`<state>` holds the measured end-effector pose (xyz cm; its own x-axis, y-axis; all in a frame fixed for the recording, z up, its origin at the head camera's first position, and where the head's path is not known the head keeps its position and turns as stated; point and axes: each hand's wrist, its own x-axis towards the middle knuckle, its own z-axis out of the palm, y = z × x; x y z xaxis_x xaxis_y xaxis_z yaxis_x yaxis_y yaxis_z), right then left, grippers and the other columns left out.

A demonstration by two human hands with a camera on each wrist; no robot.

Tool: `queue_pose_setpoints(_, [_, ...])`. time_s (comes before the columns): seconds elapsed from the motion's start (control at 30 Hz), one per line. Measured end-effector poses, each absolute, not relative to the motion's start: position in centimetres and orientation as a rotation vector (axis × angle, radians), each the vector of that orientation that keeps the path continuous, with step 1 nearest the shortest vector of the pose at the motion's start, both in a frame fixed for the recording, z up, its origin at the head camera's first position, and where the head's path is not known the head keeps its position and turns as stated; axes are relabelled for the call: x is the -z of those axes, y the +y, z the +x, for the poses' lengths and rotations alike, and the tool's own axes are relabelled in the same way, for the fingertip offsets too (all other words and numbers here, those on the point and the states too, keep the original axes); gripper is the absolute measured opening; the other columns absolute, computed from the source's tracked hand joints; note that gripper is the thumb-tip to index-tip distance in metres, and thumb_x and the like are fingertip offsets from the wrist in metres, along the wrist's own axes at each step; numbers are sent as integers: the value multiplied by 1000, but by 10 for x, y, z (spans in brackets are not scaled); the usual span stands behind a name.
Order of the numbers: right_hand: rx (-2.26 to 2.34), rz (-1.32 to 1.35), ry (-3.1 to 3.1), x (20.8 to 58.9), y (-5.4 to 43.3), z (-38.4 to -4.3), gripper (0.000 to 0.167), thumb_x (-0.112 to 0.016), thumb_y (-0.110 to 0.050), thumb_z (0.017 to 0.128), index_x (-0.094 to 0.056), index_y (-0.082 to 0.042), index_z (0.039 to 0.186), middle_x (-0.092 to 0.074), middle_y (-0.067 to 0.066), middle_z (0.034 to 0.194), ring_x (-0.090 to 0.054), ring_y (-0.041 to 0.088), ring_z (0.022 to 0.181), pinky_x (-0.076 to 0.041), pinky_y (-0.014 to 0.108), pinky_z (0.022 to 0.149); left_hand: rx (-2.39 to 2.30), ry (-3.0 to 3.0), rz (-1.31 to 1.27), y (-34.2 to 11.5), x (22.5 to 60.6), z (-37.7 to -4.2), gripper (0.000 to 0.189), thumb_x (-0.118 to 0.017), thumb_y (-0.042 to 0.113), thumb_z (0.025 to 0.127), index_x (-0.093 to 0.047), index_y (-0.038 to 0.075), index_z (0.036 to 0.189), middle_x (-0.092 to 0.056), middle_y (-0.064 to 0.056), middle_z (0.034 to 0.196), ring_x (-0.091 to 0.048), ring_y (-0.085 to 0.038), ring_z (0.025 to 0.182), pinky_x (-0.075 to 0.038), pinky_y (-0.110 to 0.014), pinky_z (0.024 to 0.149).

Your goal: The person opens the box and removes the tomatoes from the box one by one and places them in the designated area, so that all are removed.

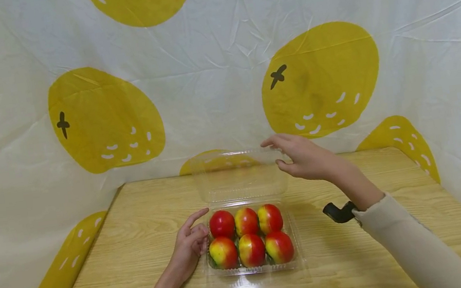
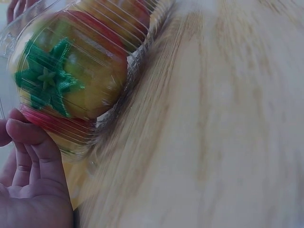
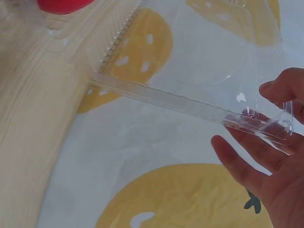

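My right hand [image 1: 303, 157] loosely spread, thumb apart from fingers, at a corner of the raised lid [image 1: 242, 184], my left hand [image 1: 187, 249] half curled beside the box [image 1: 254, 270], any grip I cannot tell, six fruits [image 1: 252, 250] inside, box on the table [image 1: 118, 258].

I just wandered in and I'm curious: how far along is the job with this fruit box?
Done: six fruits sit in the clear tray, in two rows of three. In hand: the right hand holds the raised lid near a corner; the left hand is at the tray's side. Left: probably closing the lid, which stands open.
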<state>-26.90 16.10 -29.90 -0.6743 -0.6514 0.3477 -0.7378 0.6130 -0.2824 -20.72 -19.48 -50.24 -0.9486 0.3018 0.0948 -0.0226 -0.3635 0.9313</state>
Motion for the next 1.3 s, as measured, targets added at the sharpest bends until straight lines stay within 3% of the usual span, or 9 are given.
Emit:
queue_pose_setpoints(0.3, [-755, 1149, -2654, 306, 161, -280, 52, -61, 2, 94, -52, -8, 144, -54, 18, 143, -64, 40, 124, -62, 49, 89, -2416, 1643, 369, -195, 503, -206, 52, -48, 1, 103, -38, 3, 153, -62, 7, 79, -50, -6, 55, -41, -17, 50])
queue_pose_setpoints(0.7, [-952, 1055, -2725, 319, 164, -297, 65, -53, 3, 98, -34, -10, 159, -42, 17, 158, -60, 40, 130, -56, 54, 99, -2433, 1630, 369, -195, 503, -205, 53, -49, 0, 102, -37, 2, 153, -63, 7, 79, -51, -6, 55, -41, -17, 50])
queue_pose_setpoints(1.07, [-1140, 1036, -2663, 335, 168, -312, 69, -48, 11, 98, -25, -7, 160, -47, 25, 153, -59, 44, 131, -55, 57, 101, -2426, 1673, 375, -194, 498, -205, 56, -51, 0, 100, -34, -2, 154, -64, 8, 78, -54, -5, 54, -44, -16, 48])
queue_pose_setpoints(1.3, [-1308, 1012, -2631, 343, 169, -316, 66, -47, 9, 101, -17, -1, 159, -38, 27, 159, -54, 47, 136, -52, 59, 103, -2397, 1736, 386, -194, 496, -206, 56, -52, -1, 99, -35, -4, 153, -62, 7, 78, -54, -5, 54, -46, -16, 48])
